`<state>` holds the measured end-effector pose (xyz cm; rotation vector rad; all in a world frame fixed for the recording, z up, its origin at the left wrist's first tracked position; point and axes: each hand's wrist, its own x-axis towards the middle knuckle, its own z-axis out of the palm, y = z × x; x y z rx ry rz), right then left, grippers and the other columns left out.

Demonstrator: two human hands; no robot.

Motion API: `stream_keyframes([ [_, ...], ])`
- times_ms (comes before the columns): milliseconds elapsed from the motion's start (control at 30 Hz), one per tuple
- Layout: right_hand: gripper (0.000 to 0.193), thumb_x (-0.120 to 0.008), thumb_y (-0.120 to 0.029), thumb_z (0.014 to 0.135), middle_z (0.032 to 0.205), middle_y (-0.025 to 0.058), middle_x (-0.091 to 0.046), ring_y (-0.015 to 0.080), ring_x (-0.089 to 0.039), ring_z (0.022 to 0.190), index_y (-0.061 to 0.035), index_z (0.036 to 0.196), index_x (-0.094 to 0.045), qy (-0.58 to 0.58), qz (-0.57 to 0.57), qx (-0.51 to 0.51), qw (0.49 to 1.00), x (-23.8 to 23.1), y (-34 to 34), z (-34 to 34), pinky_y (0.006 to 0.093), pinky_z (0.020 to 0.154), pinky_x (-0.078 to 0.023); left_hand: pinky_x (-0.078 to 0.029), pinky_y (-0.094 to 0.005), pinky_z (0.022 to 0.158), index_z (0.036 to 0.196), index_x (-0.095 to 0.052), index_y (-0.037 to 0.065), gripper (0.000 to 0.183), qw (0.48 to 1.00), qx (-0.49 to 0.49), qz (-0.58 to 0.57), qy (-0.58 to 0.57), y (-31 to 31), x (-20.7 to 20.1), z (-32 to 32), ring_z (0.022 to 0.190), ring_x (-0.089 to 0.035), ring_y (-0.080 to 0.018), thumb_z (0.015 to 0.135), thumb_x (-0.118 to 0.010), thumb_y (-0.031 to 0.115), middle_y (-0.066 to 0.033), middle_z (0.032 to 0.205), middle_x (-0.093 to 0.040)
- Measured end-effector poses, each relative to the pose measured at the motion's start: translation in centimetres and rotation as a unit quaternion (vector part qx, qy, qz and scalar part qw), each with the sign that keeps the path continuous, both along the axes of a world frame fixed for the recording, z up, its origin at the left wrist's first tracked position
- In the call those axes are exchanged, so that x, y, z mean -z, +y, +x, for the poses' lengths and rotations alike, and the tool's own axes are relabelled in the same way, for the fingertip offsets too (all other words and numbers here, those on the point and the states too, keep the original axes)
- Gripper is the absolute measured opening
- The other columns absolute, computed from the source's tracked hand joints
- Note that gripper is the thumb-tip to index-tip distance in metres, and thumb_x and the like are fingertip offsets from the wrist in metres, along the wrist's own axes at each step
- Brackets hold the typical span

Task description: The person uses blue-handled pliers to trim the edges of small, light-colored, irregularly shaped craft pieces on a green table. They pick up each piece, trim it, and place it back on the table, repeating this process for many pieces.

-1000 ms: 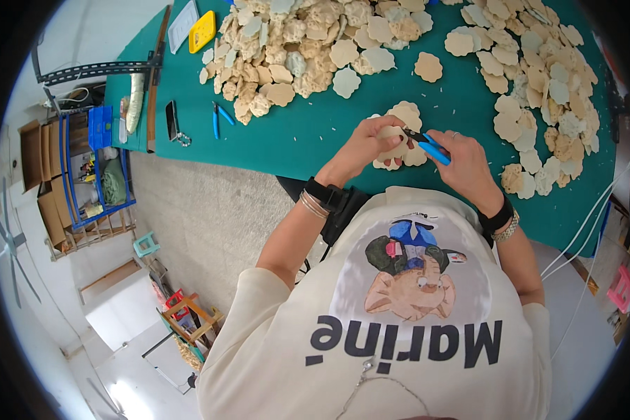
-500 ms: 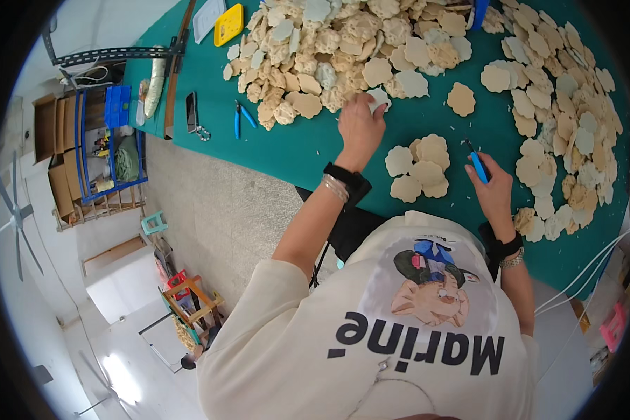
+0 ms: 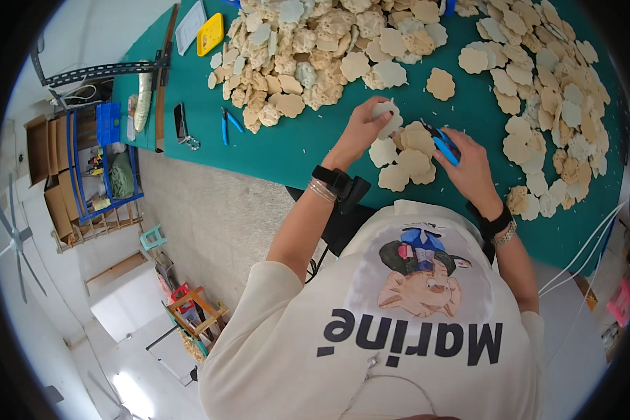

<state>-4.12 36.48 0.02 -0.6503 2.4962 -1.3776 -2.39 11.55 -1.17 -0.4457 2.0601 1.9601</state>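
Observation:
My left hand (image 3: 357, 134) pinches a pale, scalloped flat piece (image 3: 386, 113) above the green table, its fingers closed on the near edge. To its right, my right hand (image 3: 472, 170) is wrapped round the blue handles of a pair of cutting nippers (image 3: 445, 148), whose dark jaws point up and left toward that piece without touching it. A small pile of beige and whitish scalloped pieces (image 3: 413, 164) lies on the table between and below the hands. One single beige piece (image 3: 440, 84) lies farther off.
A big heap of scalloped pieces (image 3: 311, 52) covers the far table, and another spread (image 3: 539, 98) lines the right side. At left lie a second pair of blue nippers (image 3: 227, 127), a phone (image 3: 180, 123) and a yellow tray (image 3: 210, 33). Small offcuts dot the green tabletop (image 3: 259, 150).
My left hand has brought the pale piece away from the big heap toward me. My right hand has moved left and up with the nippers, closer to it. The view has shifted slightly.

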Motion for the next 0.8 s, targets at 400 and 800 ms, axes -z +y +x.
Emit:
stream_keyframes([
  [400, 0.045, -0.075, -0.017, 0.08, 0.088, 0.0101, -0.063, 0.0251, -0.061, 0.073, -0.0032, 0.12, -0.062, 0.019, 0.035, -0.035, 0.999, -2.7, 0.1, 1.0, 0.0373, 0.07, -0.05, -0.051, -0.0269, 0.077, 0.118, -0.062, 0.003, 0.024, 0.994, 0.082, 0.068, -0.02, 2.1, -3.5, 2.2, 0.087, -0.061, -0.0106, 0.094, -0.062, 0.008, -0.003, 0.101, -0.068],
  [800, 0.039, -0.073, -0.014, 0.08, 0.082, 0.0128, -0.063, 0.0316, -0.062, 0.072, -0.0045, 0.117, -0.065, 0.051, 0.056, -0.025, 0.997, -3.4, 0.2, 1.5, 0.0404, 0.066, -0.049, -0.05, -0.0258, 0.076, 0.117, -0.062, 0.004, 0.024, 0.994, 0.106, 0.028, -0.008, 2.5, -4.6, 2.2, 0.085, -0.06, -0.0096, 0.094, -0.058, 0.001, -0.0018, 0.099, -0.065],
])
